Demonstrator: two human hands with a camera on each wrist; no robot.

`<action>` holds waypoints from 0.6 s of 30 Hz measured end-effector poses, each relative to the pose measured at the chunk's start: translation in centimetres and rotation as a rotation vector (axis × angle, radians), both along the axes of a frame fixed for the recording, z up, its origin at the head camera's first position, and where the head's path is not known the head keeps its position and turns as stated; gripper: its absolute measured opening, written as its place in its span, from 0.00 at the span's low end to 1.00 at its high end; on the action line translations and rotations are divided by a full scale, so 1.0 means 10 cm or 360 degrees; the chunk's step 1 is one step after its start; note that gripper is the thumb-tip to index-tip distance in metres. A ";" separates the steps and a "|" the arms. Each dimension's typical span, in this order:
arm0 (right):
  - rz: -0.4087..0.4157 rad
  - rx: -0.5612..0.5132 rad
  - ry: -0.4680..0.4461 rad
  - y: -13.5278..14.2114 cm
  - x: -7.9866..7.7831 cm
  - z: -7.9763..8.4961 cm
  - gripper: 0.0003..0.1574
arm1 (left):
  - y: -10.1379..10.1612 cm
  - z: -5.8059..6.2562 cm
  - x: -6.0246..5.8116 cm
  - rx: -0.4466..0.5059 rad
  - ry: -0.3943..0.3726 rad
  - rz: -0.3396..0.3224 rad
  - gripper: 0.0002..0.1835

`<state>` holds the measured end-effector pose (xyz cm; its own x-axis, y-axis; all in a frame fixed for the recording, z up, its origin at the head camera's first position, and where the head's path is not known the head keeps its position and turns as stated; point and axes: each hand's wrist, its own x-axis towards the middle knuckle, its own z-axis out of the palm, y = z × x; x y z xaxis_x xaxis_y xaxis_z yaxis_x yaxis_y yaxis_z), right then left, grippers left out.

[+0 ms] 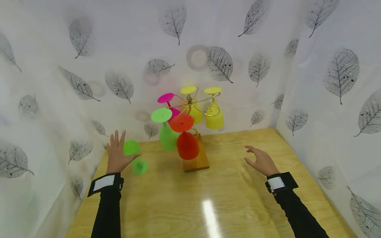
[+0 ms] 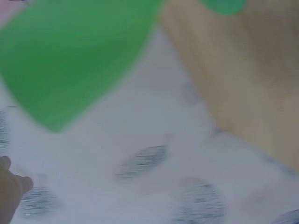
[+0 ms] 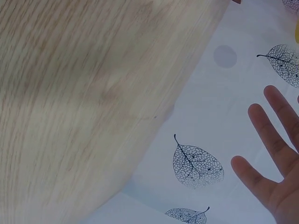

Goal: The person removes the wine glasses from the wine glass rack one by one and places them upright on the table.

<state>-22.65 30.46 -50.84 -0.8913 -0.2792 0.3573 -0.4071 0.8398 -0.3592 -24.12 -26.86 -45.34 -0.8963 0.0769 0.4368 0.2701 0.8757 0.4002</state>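
Observation:
With its fingers spread and thumb out, my left hand (image 1: 117,155) is beside a green plastic goblet (image 1: 131,148) on the left of the table; whether they touch I cannot tell. That goblet's bowl (image 2: 79,60) fills the upper left of the left wrist view. My right hand (image 1: 261,162) hovers over the right side of the table, fingers loosely bent, holding nothing. Between the hands stands a gold wire rack (image 1: 189,103) on a wooden base (image 1: 196,162). Upside down on it hang a red goblet (image 1: 188,145), a light green goblet (image 1: 168,136), a pink goblet (image 1: 175,112) and two yellow goblets (image 1: 214,117).
A light wooden table (image 1: 166,205) lies under everything. White curtains (image 1: 125,39) printed with dark leaves enclose it at the back, left and right. The rack's wire arms stick out on several sides above the base.

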 end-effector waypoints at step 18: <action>0.0038 -0.0022 0.0107 -0.07 -0.11 0.47 0.33 | 0.82 0.06 0.37 -0.0166 -0.0066 -0.0311 0.38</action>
